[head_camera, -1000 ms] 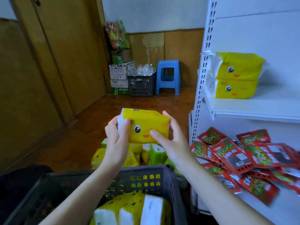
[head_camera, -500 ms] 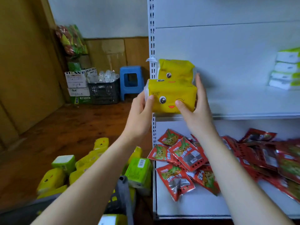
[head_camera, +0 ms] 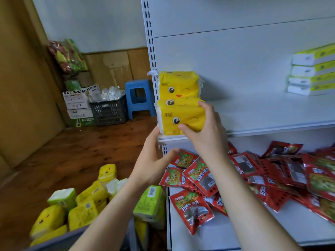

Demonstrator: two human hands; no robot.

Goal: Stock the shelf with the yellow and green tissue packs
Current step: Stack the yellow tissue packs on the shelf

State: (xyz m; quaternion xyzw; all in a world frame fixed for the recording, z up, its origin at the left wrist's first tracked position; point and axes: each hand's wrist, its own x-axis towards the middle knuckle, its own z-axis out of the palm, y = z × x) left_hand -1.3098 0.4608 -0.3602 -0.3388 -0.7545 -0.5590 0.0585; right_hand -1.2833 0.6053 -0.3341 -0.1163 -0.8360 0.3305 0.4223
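Observation:
A yellow tissue pack (head_camera: 181, 120) with a cartoon face sits at the left front edge of the white shelf (head_camera: 262, 113). My right hand (head_camera: 208, 131) grips it, thumb on its front and fingers over its top right. Two more yellow packs (head_camera: 178, 84) are stacked right behind it. My left hand (head_camera: 154, 160) hangs just below the shelf edge with relaxed fingers; its thumb reaches up beside the pack's lower left corner. Green-and-white tissue packs (head_camera: 311, 69) are stacked at the shelf's right end.
Several yellow and green packs (head_camera: 87, 200) lie heaped on the wooden floor at lower left, behind the rim of a grey crate (head_camera: 72, 238). Red snack packets (head_camera: 253, 174) cover the lower shelf. A blue stool (head_camera: 137, 96), a black crate (head_camera: 108, 111) and boxes stand by the far wall.
Both hands carried the yellow pack from above the crate up to the shelf and set it in front of the stacked two. My left hand has dropped off it below the shelf edge.

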